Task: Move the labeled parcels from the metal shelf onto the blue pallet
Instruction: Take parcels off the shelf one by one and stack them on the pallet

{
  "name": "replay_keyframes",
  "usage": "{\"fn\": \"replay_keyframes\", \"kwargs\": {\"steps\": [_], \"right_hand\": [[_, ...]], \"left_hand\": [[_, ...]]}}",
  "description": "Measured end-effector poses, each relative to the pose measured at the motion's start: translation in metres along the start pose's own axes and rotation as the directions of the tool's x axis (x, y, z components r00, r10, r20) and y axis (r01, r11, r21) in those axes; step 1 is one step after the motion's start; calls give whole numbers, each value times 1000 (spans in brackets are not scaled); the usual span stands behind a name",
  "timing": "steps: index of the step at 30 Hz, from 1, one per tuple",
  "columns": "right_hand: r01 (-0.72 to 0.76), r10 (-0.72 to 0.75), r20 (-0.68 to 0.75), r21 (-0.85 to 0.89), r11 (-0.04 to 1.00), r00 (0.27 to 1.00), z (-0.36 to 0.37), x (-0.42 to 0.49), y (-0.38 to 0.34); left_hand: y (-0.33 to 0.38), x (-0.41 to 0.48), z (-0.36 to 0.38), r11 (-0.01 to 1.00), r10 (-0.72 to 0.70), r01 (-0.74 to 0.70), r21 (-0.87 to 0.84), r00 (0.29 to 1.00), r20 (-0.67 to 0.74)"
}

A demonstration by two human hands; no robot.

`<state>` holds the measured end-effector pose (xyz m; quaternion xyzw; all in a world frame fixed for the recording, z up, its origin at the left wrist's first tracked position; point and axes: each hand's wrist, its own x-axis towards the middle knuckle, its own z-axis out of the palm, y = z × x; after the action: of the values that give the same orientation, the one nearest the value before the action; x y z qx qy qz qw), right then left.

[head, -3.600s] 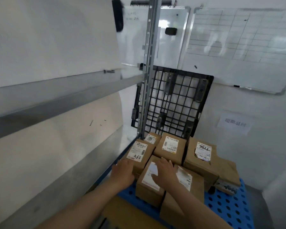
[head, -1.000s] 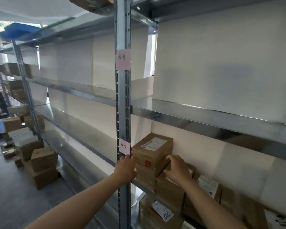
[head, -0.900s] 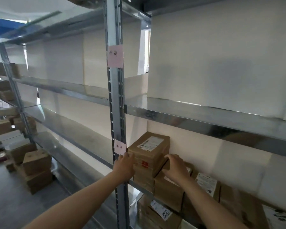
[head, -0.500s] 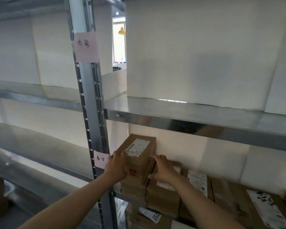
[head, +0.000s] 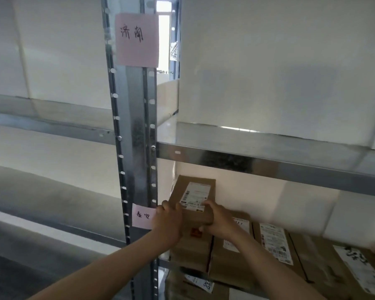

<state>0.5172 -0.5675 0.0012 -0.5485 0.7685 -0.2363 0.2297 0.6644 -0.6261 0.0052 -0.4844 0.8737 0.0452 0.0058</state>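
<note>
A brown cardboard parcel (head: 194,192) with a white shipping label lies on top of a stack at the left end of the metal shelf (head: 258,162). My left hand (head: 168,224) grips its left edge and my right hand (head: 218,220) grips its right front corner. Under it sits another brown parcel (head: 191,250) with a red mark. More labeled parcels (head: 275,243) lie in a row to the right on the same shelf level. The blue pallet is out of view.
A galvanized upright post (head: 134,137) stands just left of my left hand, with a pink note (head: 136,40) high up and a smaller pink note (head: 142,215) beside my hand. The shelf board above hangs close over the top parcel. Further parcels (head: 195,284) show on the level below.
After leaving the pallet I turned to the shelf. Both hands slid up from the stack's sides to the top parcel, and the view moved closer and to the right.
</note>
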Motion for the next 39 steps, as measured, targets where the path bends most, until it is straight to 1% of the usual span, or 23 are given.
{"fn": "replay_keyframes", "kwargs": {"steps": [3, 6, 8, 10, 12, 14, 19, 23, 25, 29, 33, 39], "right_hand": [[5, -5, -2, 4, 1000, 1000, -4, -2, 1], [-4, 3, 16, 13, 1000, 1000, -8, -4, 3], [-4, 3, 15, 19, 1000, 1000, -9, -5, 4], [-8, 8, 5, 18, 1000, 1000, -8, -6, 4], [-18, 19, -8, 25, 1000, 1000, -6, -6, 3], [-22, 22, -17, 38, 999, 1000, -4, -7, 2], [-46, 53, -92, 75, 996, 994, 7, -8, 1], [-27, 45, -146, 128, 991, 988, 0, -13, 2], [-19, 40, -194, 109, 994, 980, -9, -17, 4], [-39, 65, -276, 99, 994, 959, -30, -32, 11], [-64, 87, -335, 80, 995, 938, -55, -63, 32], [-139, 159, -389, 79, 987, 907, -99, -141, 91]], "left_hand": [[-2, 3, -1, 999, 25, -25, 24, 1000, -1], [-4, 8, -4, 996, 79, -78, 53, 996, -34], [-5, 12, -4, 995, 96, -97, -13, 994, -50], [-8, 16, 0, 983, 129, -132, -129, 991, -36], [-10, 20, 7, 949, 182, -172, -263, 983, 14], [-12, 24, 9, 913, 216, -193, -360, 976, 24], [-15, 29, 12, 868, 243, -238, -435, 969, -45], [-11, 31, 6, 862, 252, -265, -431, 964, -88], [-4, 30, -2, 860, 258, -276, -429, 961, -101], [20, 24, -15, 842, 307, -345, -416, 939, -157], [61, 10, -23, 806, 383, -436, -401, 900, -208], [149, -28, -25, 753, 493, -527, -394, 849, -191]]}}
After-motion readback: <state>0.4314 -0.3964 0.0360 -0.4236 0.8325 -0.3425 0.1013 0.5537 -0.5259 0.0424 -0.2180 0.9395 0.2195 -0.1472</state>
